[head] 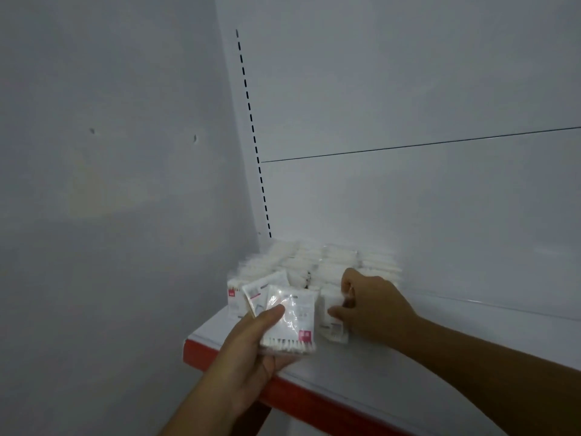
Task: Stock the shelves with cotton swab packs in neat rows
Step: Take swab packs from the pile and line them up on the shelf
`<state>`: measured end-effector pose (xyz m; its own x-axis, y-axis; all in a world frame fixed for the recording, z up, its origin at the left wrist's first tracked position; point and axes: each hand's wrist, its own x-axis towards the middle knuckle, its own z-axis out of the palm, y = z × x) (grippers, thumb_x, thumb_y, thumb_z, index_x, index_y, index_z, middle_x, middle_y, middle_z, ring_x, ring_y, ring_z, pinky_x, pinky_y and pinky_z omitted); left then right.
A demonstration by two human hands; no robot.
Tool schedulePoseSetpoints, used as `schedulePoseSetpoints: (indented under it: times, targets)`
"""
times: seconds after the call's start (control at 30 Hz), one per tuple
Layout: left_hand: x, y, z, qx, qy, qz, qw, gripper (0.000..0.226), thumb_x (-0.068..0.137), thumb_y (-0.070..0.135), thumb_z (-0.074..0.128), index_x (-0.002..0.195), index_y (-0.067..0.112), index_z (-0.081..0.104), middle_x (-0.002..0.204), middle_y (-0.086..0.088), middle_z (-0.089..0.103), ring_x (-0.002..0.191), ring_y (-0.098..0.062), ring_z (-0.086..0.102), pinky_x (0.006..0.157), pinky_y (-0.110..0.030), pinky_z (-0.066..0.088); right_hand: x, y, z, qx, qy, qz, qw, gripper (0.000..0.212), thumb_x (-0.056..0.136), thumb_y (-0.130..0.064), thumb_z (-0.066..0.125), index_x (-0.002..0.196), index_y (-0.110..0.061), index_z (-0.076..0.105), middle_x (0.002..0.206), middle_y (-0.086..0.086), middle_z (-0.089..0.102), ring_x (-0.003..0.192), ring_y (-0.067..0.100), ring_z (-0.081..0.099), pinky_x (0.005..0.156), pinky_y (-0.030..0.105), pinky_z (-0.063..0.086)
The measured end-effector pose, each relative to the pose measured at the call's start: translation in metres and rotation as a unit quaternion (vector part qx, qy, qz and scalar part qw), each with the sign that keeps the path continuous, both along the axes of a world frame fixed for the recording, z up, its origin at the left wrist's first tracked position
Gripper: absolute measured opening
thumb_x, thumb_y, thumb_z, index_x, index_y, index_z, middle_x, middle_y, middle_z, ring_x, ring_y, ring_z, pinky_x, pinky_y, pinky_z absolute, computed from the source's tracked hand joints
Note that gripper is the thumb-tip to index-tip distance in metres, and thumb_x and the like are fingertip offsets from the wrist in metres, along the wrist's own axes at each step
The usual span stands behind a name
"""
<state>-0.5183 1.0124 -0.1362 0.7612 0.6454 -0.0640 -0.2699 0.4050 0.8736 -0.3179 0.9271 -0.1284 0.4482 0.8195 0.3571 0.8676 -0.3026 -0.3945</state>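
Left end of the shelf (408, 366), in the corner by the side wall (125, 184)

- Stocked packs (317, 262) stand in rows against the back panel (408, 199). They are blurred, so I cannot count them
- Right hand (374, 306): thumb and curled fingers pinch 1 pack (333, 322) upright at the front of a row. Cannot tell if its base is on the shelf yet
- Left hand (251, 350): grips a loose fan of spare packs (292, 316), at least 2, thumb pressed on the top one. It hovers over the red front edge (301, 394)

What could go wrong, as I judge it:
- The packs are slick film. If the right hand lets go before the pack leans on its neighbour, it may tip forward, and the front edge is near
- The right knuckles sit close to the standing rows, so a careless pull-back could knock over the packs behind
- The fan is held by 1 thumb. Any slackening could let the top pack slide off, likely past the edge and off the shelf
- The fan hides the front left of the rows, so a crooked pack there could go unnoticed
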Motion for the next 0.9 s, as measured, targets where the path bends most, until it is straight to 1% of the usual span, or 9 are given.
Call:
schedulePoseSetpoints:
  times: [0.13,0.2,0.3,0.4,0.47,0.57,0.67,0.8,0.9]
  targets:
    - [0.008,0.003,-0.007,-0.003,-0.016,-0.046,0.999,0.032,0.066,0.017,0.073,0.097,0.011,0.075,0.104,-0.022,0.071,0.084,-0.034,0.072,0.06,-0.045,0.06,-0.001,-0.012,0.014,-0.039,-0.05,-0.03,0.998,0.044,0.08,-0.071,0.048,0.097,-0.031,0.045,0.073,-0.014,0.054,0.071,0.009,0.052,0.063,0.026,0.038]
    - [0.014,0.006,-0.006,0.015,-0.022,-0.081,0.996,0.029,0.067,0.014,0.078,0.096,0.015,0.077,0.104,-0.02,0.071,0.085,-0.032,0.072,0.06,-0.043,0.06,0.002,-0.033,0.032,0.014,0.063,0.005,0.998,0.049,0.075,-0.079,0.034,0.095,-0.037,0.052,0.063,-0.01,0.063,0.059,0.006,0.058,0.059,0.023,0.043]
    - [0.035,0.006,-0.006,0.028,-0.016,-0.112,0.993,0.028,0.071,0.017,0.079,0.099,0.015,0.075,0.107,-0.019,0.071,0.091,-0.031,0.071,0.062,-0.042,0.059,-0.012,-0.053,0.043,0.034,0.223,0.085,0.971,0.039,0.066,-0.079,0.046,0.092,-0.05,0.053,0.077,-0.016,0.069,0.058,0.006,0.064,0.049,0.015,0.044]
    - [0.054,0.003,-0.009,0.016,-0.005,-0.127,0.992,0.03,0.066,0.024,0.072,0.094,0.014,0.077,0.099,-0.018,0.073,0.082,-0.029,0.072,0.062,-0.04,0.06,-0.015,-0.05,0.027,0.004,0.146,0.065,0.987,0.026,0.072,-0.055,0.072,0.087,-0.039,0.059,0.084,-0.023,0.063,0.067,0.0,0.061,0.055,0.015,0.046]
    - [0.06,0.007,-0.01,-0.038,-0.003,-0.136,0.99,0.041,0.067,0.035,0.065,0.099,0.011,0.074,0.098,-0.019,0.073,0.072,-0.029,0.072,0.056,-0.038,0.059,-0.007,-0.049,0.021,0.073,0.19,0.035,0.979,0.018,0.074,-0.032,0.079,0.081,-0.028,0.063,0.079,-0.015,0.066,0.062,0.004,0.061,0.056,0.017,0.049]
    - [0.063,0.015,-0.012,-0.114,0.008,-0.164,0.98,0.054,0.067,0.038,0.056,0.11,0.006,0.064,0.098,-0.026,0.071,0.065,-0.037,0.071,0.048,-0.038,0.057,0.009,-0.053,0.014,0.237,0.318,-0.024,0.918,0.011,0.079,-0.012,0.073,0.083,-0.015,0.063,0.075,0.006,0.069,0.063,0.023,0.066,0.053,0.027,0.053]
    - [0.063,0.019,-0.015,-0.135,0.012,-0.193,0.972,0.052,0.066,0.029,0.053,0.108,0.0,0.062,0.096,-0.03,0.07,0.066,-0.044,0.069,0.047,-0.041,0.057,0.019,-0.053,0.001,0.292,0.321,-0.077,0.898,0.005,0.084,-0.008,0.066,0.086,-0.012,0.063,0.077,0.013,0.069,0.072,0.037,0.065,0.055,0.032,0.052]
    - [0.064,0.02,-0.016,-0.151,0.001,-0.195,0.969,0.043,0.065,0.019,0.049,0.101,0.001,0.064,0.094,-0.032,0.069,0.064,-0.046,0.068,0.047,-0.045,0.056,0.023,-0.054,-0.006,0.321,0.32,-0.082,0.888,0.012,0.084,-0.001,0.064,0.081,-0.011,0.059,0.073,0.009,0.067,0.065,0.032,0.062,0.05,0.028,0.05]
    - [0.065,0.021,-0.018,-0.161,-0.003,-0.173,0.972,0.045,0.062,0.01,0.048,0.104,0.002,0.064,0.092,-0.03,0.07,0.076,-0.046,0.066,0.053,-0.052,0.055,0.027,-0.059,-0.006,0.353,0.41,-0.034,0.84,0.026,0.083,0.012,0.056,0.086,-0.013,0.051,0.082,0.005,0.07,0.075,0.026,0.07,0.055,0.029,0.055]
